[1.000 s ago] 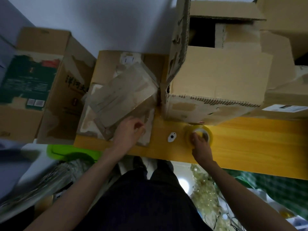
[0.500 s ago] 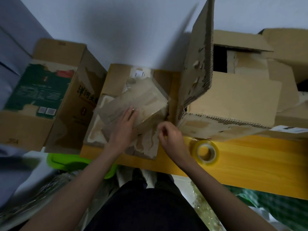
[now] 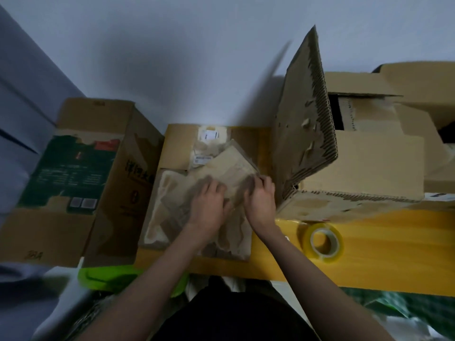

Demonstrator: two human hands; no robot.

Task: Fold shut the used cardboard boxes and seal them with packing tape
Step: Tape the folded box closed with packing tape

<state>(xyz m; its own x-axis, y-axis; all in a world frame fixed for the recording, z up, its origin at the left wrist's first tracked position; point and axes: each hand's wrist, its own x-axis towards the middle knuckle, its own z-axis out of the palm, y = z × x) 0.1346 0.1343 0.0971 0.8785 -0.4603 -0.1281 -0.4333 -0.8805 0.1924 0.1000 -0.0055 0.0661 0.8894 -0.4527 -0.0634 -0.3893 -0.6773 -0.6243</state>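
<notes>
Insp. note, head view. Small box (image 3: 172, 193) sits at table (image 3: 394, 242) front edge, approx. 12 o'clock from the person, both hands on top of it. Its loose top flap (image 3: 229, 166) is skewed, long axis running roughly 8 to 2 o'clock, not square w/ box.

L hand (image 3: 209, 205): fingers laid fairly flat, pressing flap down; blurred, so can't confirm any curl. R hand (image 3: 261, 200): fingers curled at flap's right edge, appears to pinch it; contact partly hidden.

Tape roll (image 3: 322, 242) lies flat on table at approx. 4 o'clock from R hand, near but apart; untouched. R hand clearly nearer than L.

Judgement: flap squaring in progress; sealing not begun. Next reach for tape falls to R hand, L holding flap.

Large box (image 3: 369, 168) at 2 o'clock, flap upright, unsealed. Printed box (image 3: 73, 173) at 9 o'clock.
</notes>
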